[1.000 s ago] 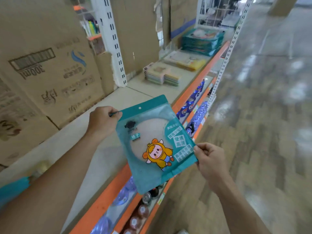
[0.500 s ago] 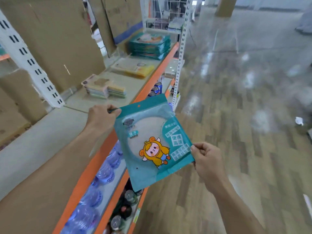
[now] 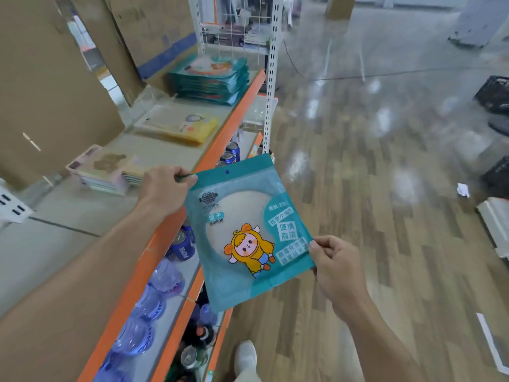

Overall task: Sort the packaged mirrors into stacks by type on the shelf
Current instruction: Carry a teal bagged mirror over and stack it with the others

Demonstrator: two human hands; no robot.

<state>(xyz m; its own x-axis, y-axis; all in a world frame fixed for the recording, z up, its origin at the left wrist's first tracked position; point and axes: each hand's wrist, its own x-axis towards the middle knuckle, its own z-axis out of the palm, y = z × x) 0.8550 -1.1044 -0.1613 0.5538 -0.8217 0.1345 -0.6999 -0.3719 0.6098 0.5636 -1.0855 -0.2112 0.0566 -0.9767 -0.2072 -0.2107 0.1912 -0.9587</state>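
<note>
A teal packaged mirror (image 3: 242, 232) with a cartoon figure is held in the air beside the shelf's orange front edge. My left hand (image 3: 162, 188) pinches its top left corner. Its lower right edge is pinched by my right hand (image 3: 336, 266). On the shelf (image 3: 82, 224) ahead lie three stacks: pale pink and beige packs (image 3: 107, 169) nearest, yellow packs (image 3: 179, 126) in the middle, and a taller stack of teal packs (image 3: 212, 78) farthest.
Large cardboard boxes (image 3: 49, 86) stand along the back of the shelf. Below the orange edge sit water bottles (image 3: 154, 296) and drink cans (image 3: 184, 244). A white upright (image 3: 271, 78) marks the shelf's far end. Black crates (image 3: 493, 92) stand on the wooden floor at right.
The view has moved along the shelf toward the far stacks, which now appear closer. Both hands keep the same hold on the teal pack, which has shifted slightly rightward off the shelf edge.
</note>
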